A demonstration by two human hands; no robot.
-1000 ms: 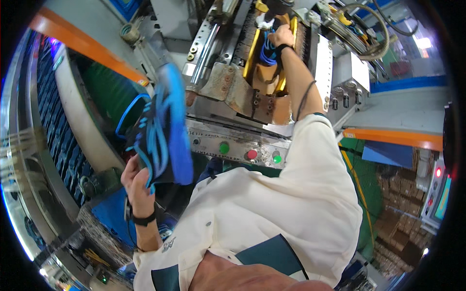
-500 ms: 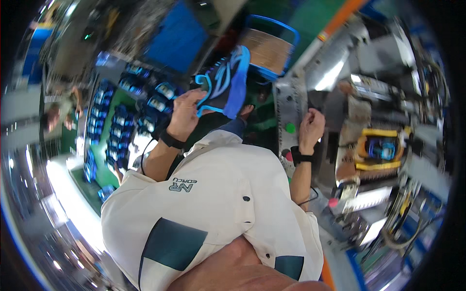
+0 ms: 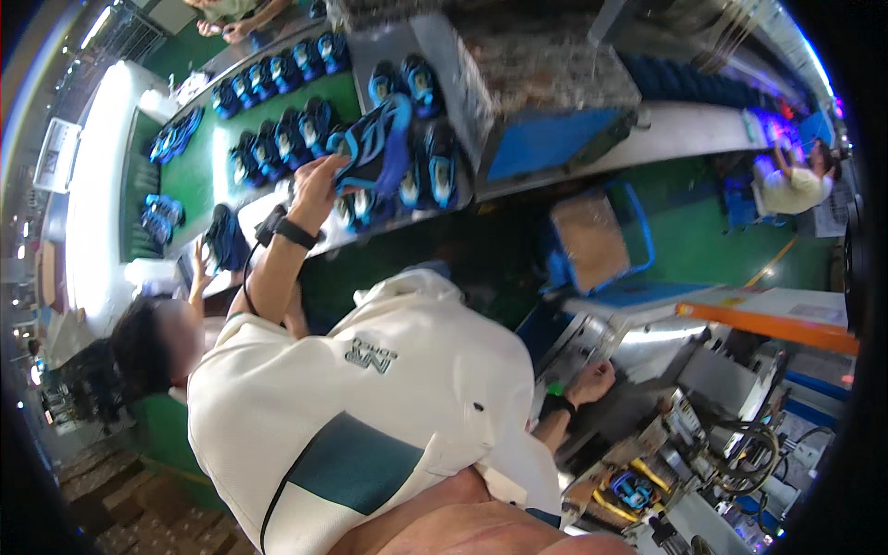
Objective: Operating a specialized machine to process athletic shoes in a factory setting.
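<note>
Shoe (image 3: pixel 381 148) is dangling from left hand (image 3: pixel 317 188), not yet down, second shoe (image 3: pixel 635 490) sitting in machine (image 3: pixel 721 379) near loosely curled right hand (image 3: pixel 590 382).

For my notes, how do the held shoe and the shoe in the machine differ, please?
The held shoe is in the left hand; the machine shoe sits between yellow bars. The held shoe shows its side, the machine shoe mainly its top. Both show bright blue.

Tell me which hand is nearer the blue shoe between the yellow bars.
Right. The right hand is nearer that shoe, apart from it; the left hand is farther away, holding another shoe.
</note>
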